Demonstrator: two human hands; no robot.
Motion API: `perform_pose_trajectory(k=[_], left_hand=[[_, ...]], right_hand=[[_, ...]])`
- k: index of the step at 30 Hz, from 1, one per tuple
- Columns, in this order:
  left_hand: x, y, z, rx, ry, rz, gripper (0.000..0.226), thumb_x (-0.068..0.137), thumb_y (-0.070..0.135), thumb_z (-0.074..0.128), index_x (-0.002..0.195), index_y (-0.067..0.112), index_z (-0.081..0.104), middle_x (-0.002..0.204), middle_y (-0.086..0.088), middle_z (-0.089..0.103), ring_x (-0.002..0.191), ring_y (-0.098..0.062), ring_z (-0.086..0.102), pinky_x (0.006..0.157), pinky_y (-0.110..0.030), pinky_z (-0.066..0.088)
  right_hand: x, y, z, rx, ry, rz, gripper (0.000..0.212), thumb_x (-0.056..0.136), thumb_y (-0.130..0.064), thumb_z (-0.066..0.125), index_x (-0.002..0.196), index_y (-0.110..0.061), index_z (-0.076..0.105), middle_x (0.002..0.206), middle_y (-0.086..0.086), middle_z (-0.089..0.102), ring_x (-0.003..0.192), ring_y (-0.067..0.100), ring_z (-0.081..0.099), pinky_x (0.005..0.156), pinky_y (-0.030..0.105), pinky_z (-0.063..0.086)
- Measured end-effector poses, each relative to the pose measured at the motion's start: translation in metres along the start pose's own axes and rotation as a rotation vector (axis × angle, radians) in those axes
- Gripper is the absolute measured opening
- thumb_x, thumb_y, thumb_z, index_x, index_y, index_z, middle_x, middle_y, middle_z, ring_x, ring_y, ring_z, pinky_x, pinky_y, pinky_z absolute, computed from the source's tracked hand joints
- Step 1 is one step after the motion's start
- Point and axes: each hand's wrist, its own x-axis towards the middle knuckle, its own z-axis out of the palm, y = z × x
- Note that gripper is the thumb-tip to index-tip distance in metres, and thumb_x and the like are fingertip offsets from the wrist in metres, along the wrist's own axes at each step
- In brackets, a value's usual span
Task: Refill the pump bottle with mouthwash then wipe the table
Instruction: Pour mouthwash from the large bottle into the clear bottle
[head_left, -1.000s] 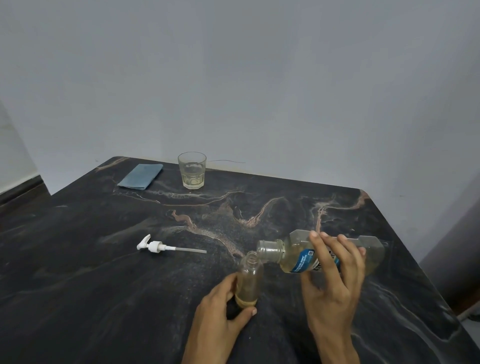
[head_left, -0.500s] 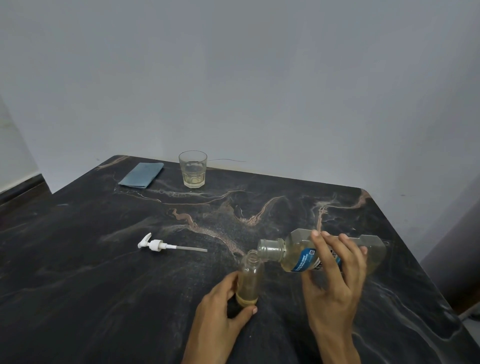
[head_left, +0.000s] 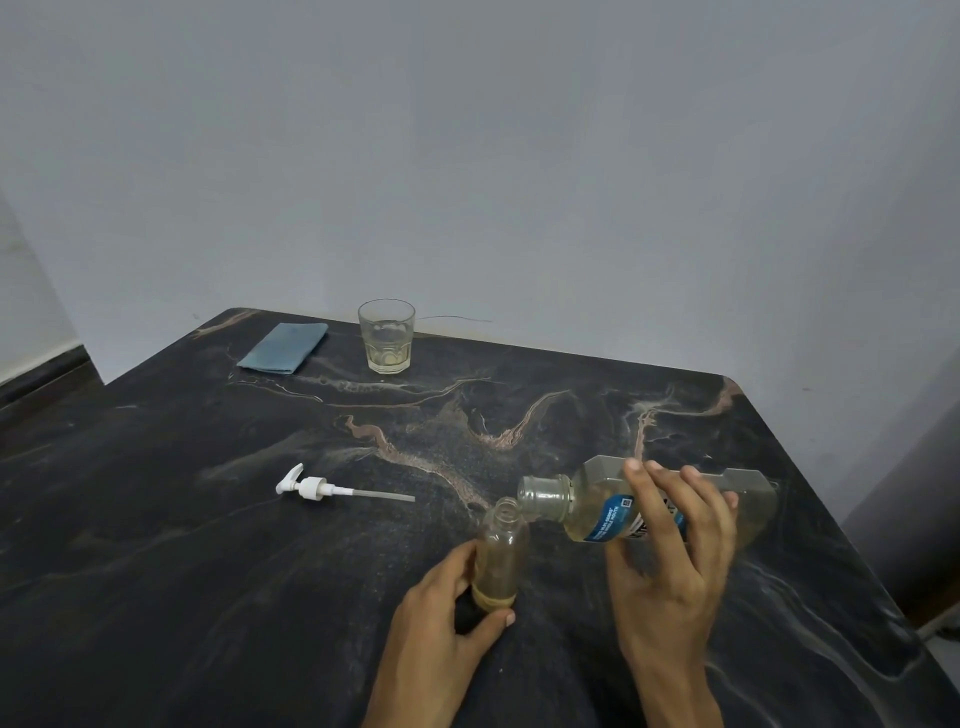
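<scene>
A small clear pump bottle (head_left: 500, 556) stands upright and uncapped on the dark marble table (head_left: 208, 571), with a thin layer of yellowish liquid at its bottom. My left hand (head_left: 447, 639) grips its base. My right hand (head_left: 670, 551) holds the large mouthwash bottle (head_left: 592, 506) tipped on its side, its open neck right above the small bottle's mouth. The white pump head (head_left: 311, 487) with its tube lies on the table to the left. A folded blue cloth (head_left: 283, 347) lies at the far left edge.
A drinking glass (head_left: 386, 336) with a little pale liquid stands at the back near the wall. The table's right edge drops off beyond the mouthwash bottle, and a grey wall runs behind the table.
The mouthwash bottle's neck has shifted very slightly toward the small bottle's mouth. Both hands keep their grips.
</scene>
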Motion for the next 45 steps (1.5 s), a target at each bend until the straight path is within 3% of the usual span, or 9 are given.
perform_pose_trajectory(k=[17, 45], left_hand=[[-0.0004, -0.0003, -0.0001, -0.008, 0.009, 0.017, 0.057, 0.07, 0.021, 0.081, 0.116, 0.038, 0.054, 0.111, 0.017, 0.066, 0.103, 0.008, 0.061, 0.095, -0.028, 0.05], [-0.0004, -0.0026, 0.0005, 0.004, 0.008, 0.014, 0.056, 0.07, 0.022, 0.081, 0.119, 0.031, 0.056, 0.111, 0.014, 0.066, 0.103, 0.006, 0.061, 0.095, -0.028, 0.049]], right_hand=[[0.0003, -0.0025, 0.001, 0.012, 0.012, 0.004, 0.089, 0.05, 0.015, 0.085, 0.123, -0.021, 0.049, 0.119, -0.001, 0.048, 0.117, 0.026, 0.043, 0.119, 0.033, 0.012], [0.0007, -0.0041, -0.0003, 0.008, 0.021, 0.002, 0.089, 0.05, 0.016, 0.084, 0.123, -0.021, 0.049, 0.119, -0.001, 0.048, 0.117, 0.026, 0.042, 0.118, 0.034, 0.013]])
